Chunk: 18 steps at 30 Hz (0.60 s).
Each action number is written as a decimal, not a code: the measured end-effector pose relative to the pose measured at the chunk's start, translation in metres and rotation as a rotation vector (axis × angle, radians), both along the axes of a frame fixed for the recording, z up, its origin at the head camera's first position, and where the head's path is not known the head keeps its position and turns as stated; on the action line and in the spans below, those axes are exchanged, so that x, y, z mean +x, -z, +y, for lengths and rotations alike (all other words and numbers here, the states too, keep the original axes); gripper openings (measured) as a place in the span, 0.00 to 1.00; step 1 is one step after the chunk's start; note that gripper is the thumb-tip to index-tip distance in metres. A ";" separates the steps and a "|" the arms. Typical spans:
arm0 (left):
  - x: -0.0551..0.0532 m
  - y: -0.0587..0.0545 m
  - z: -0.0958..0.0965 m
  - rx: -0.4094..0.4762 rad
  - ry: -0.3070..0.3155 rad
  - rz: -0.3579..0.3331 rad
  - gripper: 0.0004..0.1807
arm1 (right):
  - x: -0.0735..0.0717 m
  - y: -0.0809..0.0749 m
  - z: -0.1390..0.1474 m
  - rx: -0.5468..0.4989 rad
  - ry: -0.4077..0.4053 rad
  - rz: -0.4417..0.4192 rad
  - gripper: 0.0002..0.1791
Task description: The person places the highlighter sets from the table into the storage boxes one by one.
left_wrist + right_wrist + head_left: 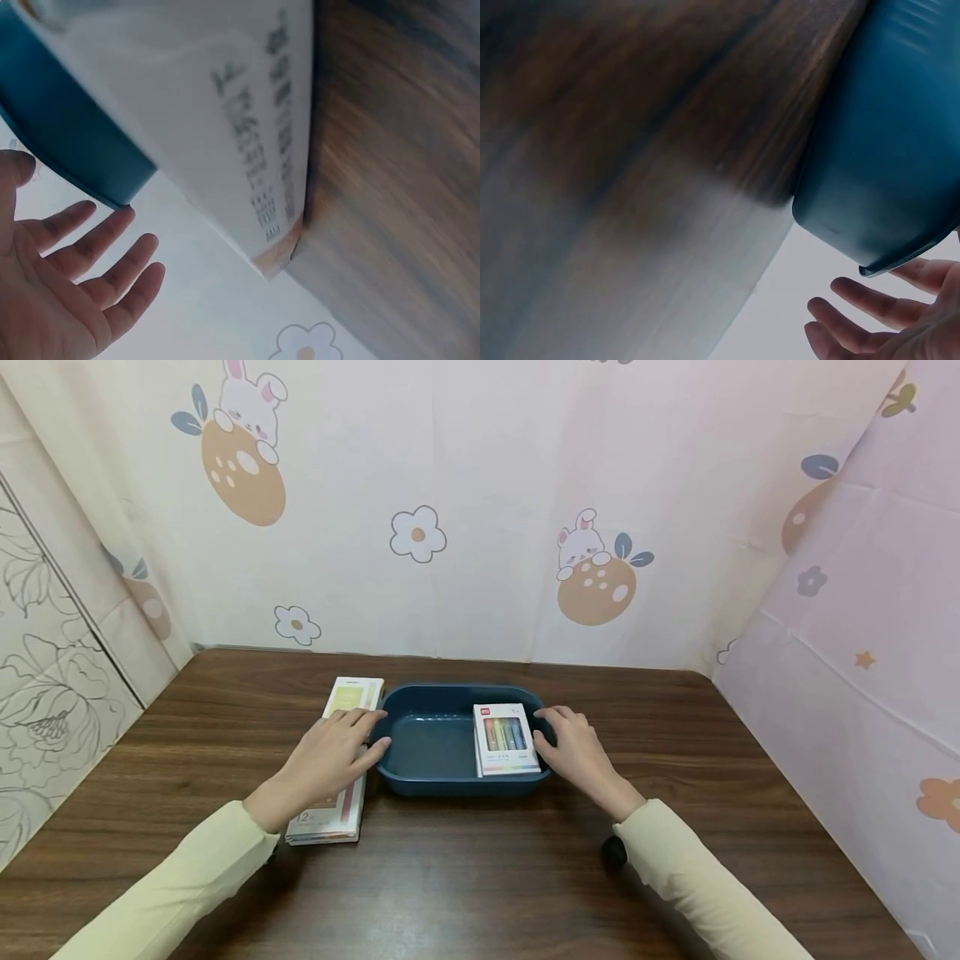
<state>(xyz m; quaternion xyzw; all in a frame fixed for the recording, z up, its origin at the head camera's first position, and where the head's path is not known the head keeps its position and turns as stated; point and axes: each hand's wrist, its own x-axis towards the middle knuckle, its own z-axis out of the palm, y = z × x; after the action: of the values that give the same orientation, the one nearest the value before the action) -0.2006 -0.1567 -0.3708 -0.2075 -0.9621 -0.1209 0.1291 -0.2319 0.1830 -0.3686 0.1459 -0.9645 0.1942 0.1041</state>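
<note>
A dark blue rectangular tray [431, 787] stands on the table, and a white box of colored pens or crayons [507, 735] lies at its right end. My left hand [330, 758] is at the tray's left rim, above a stack of long white boxes [352, 695]. In the left wrist view, the left hand's fingers [133, 274] are spread and loosely extended beside the tray's rim. At the opposite rim, my right hand [577, 752] touches the tray, its thumb on the near side. The right wrist view shows the other fingers [847, 334] loosely extended below the rim.
The brown wooden table [480, 885] meets a curtain [487, 460] printed with rabbits and flowers at the back. More printed cloth [847, 635] hangs along the right. A small black object [613, 852] shows under the right sleeve.
</note>
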 end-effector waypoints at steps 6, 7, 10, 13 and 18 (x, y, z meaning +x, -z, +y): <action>0.005 -0.004 -0.010 -0.010 -0.045 0.076 0.26 | -0.002 0.001 0.001 -0.002 -0.029 -0.004 0.19; 0.006 -0.004 -0.011 -0.014 -0.055 0.083 0.26 | -0.002 0.001 0.001 0.001 -0.032 -0.003 0.19; 0.010 -0.004 -0.014 -0.022 -0.085 0.090 0.25 | -0.002 0.000 0.000 0.008 -0.040 -0.002 0.19; 0.013 -0.003 -0.015 -0.022 -0.106 0.060 0.25 | -0.002 0.000 0.000 0.010 -0.038 -0.006 0.20; 0.020 0.003 -0.015 -0.045 -0.127 0.005 0.26 | -0.002 0.001 -0.001 0.015 -0.034 -0.015 0.20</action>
<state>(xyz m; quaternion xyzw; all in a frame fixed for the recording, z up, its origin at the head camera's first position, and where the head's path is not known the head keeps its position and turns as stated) -0.1802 -0.1717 -0.3735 -0.1490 -0.9755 -0.0903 0.1343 -0.2338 0.1825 -0.3694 0.1615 -0.9640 0.1898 0.0922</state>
